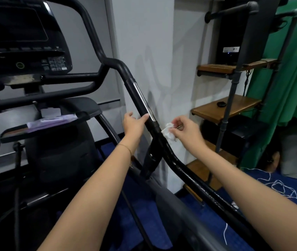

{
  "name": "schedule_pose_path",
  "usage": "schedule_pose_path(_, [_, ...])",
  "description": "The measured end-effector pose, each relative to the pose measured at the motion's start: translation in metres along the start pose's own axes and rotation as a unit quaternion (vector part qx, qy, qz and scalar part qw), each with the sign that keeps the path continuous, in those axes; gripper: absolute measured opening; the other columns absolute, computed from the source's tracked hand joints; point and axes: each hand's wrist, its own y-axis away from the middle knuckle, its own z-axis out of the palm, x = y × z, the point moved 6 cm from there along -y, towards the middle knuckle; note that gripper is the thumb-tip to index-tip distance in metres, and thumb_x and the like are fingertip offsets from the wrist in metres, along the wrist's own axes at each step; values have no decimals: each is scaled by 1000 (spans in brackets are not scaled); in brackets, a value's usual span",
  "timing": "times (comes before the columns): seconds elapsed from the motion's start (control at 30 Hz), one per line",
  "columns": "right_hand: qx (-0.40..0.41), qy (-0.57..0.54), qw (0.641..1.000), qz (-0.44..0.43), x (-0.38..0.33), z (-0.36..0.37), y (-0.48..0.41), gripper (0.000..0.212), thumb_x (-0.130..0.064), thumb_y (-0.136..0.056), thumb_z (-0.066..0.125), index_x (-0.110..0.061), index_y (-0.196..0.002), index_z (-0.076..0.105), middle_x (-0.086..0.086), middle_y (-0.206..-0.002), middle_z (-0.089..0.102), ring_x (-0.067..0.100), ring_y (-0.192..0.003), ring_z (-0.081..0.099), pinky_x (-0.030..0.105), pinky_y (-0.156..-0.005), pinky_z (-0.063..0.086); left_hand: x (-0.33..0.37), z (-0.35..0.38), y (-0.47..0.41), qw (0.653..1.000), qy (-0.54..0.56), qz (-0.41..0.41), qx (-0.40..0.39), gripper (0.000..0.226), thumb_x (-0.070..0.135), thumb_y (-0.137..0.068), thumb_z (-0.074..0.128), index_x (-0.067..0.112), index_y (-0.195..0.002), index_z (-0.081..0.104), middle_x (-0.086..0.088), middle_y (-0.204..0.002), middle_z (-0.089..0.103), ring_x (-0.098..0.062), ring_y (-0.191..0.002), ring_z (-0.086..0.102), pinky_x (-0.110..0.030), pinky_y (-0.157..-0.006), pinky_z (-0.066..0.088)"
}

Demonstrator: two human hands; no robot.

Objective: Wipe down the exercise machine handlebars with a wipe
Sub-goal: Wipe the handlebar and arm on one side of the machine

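My right hand (185, 130) pinched the crumpled white wipe (168, 133) at the black tubular handlebar (140, 98), my left hand (135, 124) spread beside it — that light fingertip pinch risked dropping it.

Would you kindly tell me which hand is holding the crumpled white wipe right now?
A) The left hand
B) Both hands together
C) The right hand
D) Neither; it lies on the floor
C: the right hand pinches the wipe right beside the black handlebar, while the left hand touches the bar with no wipe in it.
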Motion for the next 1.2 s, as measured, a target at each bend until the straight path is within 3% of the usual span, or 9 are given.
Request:
schedule_pose_path(0.13, [-17, 22, 998, -48, 0, 29, -5, 6, -9, -83, 64, -7, -89, 64, 1, -84, 56, 12, -78, 52, 19, -72, 37, -4, 16, -16, 1000, -1, -5, -19, 28, 19, -79, 74, 3, -101, 66, -12, -94, 67, -29, -96, 66, -39, -90, 53])
schedule_pose_path(0.3, [-90, 98, 984, -118, 9, 35, 6, 13, -9, -85, 63, -3, -95, 69, 12, -97, 59, 21, -87, 59, 27, -81, 44, -6, 16, -21, 999, 20, -18, -37, 12, 14, -81, 72, 9, -85, 62, 0, -71, 62, -10, -63, 60, -19, -61, 51])
schedule_pose_path(0.4, [-133, 121, 972, -151, 14, 33, 12, 17, -7, -86, 62, -4, -102, 68, 7, -98, 58, 20, -90, 59, 27, -83, 45, -9, 16, -24, 998, 41, -26, -28, 24, 14, -80, 74, 7, -95, 57, -3, -80, 62, -8, -62, 56, -17, -57, 48])
schedule_pose_path(0.53, [-83, 35, 992, -91, 2, 36, -11, 15, -8, -87, 61, -6, -100, 67, 0, -95, 56, 13, -86, 55, 16, -78, 39, -12, 15, -26, 998, 52, -35, -29, 40, 16, -78, 76, 4, -109, 54, -5, -86, 60, -6, -59, 54, -17, -56, 50])
schedule_pose_path(0.67, [-100, 108, 976, -159, 10, 33, 1, 8, -6, -83, 64, -2, -88, 69, 1, -84, 51, 24, -81, 58, 26, -73, 42, -13, 15, -26, 997, 69, -31, -34, 38, 15, -78, 75, 6, -106, 51, 2, -79, 57, -4, -59, 54, -15, -53, 48])
schedule_pose_path(0.77, [-158, 184, 944, -223, 12, 29, 10, 10, -4, -83, 64, -2, -90, 71, 9, -81, 53, 25, -76, 57, 22, -67, 33, -12, 15, -25, 997, 66, -31, -34, 38, 16, -78, 75, 7, -106, 50, 2, -81, 57, -4, -62, 56, -14, -52, 49])
schedule_pose_path(0.9, [-126, 156, 958, -205, -2, 34, -19, 11, -1, -83, 62, -1, -92, 68, 14, -89, 58, 26, -83, 58, 24, -69, 36, -11, 15, -24, 996, 68, -35, -40, 35, 14, -80, 73, 6, -103, 49, 0, -76, 57, -4, -55, 55, -12, -46, 51])
schedule_pose_path(1.1, [-160, 187, 939, -241, 4, 32, 10, 10, -8, -83, 66, -2, -90, 71, 13, -88, 58, 30, -80, 60, 16, -65, 28, -13, 15, -21, 994, 99, -20, -34, 35, 12, -81, 72, 5, -106, 49, -6, -94, 60, -19, -85, 64, -18, -62, 54])
schedule_pose_path(1.2, [-140, 210, 932, -260, -14, 37, -4, 15, -11, -86, 63, -4, -95, 72, 16, -91, 58, 32, -81, 59, 24, -68, 34, -15, 16, -21, 996, 90, -19, -23, 38, 15, -80, 74, 5, -109, 51, -6, -94, 62, -19, -87, 64, -21, -68, 55])
